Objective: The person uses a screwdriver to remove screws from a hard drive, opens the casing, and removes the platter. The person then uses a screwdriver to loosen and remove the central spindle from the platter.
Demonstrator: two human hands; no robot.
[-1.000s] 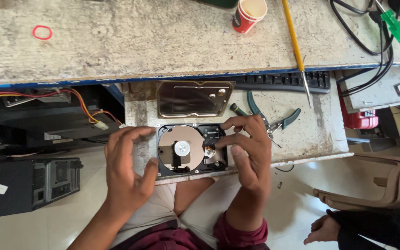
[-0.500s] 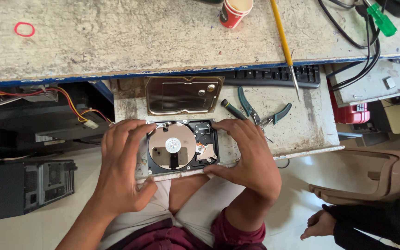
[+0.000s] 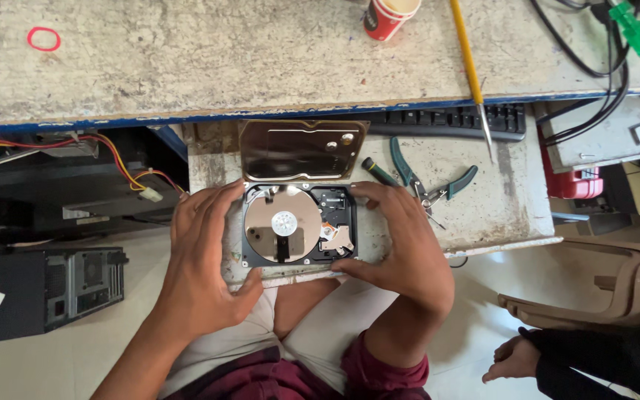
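I saw the opened hard drive (image 3: 299, 224) lying flat on a small grey slab (image 3: 483, 200), near its front edge, with the shiny round platter (image 3: 281, 221) bare in the black casing and the read arm (image 3: 337, 238) sitting to the platter's right. My left hand (image 3: 205, 267) clasped the drive's left side, fingers along the far-left corner and thumb hooked at the near edge. My right hand (image 3: 409, 248) gripped the right side the same way, fingers over the far-right corner, thumb at the near-right corner.

Just beyond the drive lay its metal cover (image 3: 301, 150), dull and reflective, almost touching the casing's far edge. To the right of the cover sat a dark-handled screwdriver (image 3: 379, 172) and teal-handled pliers (image 3: 431, 181), close to my right fingers but apart from them.

Farther off, a black keyboard (image 3: 453, 121) was tucked under the long, worn bench (image 3: 187, 59). On that bench stood a red paper cup (image 3: 388, 16), a long yellow-handled tool (image 3: 472, 70), a red rubber band (image 3: 44, 38) far left, and black cables (image 3: 594, 81) to the right.

Left of the slab were a dark computer case (image 3: 42, 292) and red and yellow wires (image 3: 105, 148). At near right another person's hand (image 3: 514, 359) rested beside a brown plastic chair (image 3: 609, 289), over a pale tiled floor (image 3: 46, 370).
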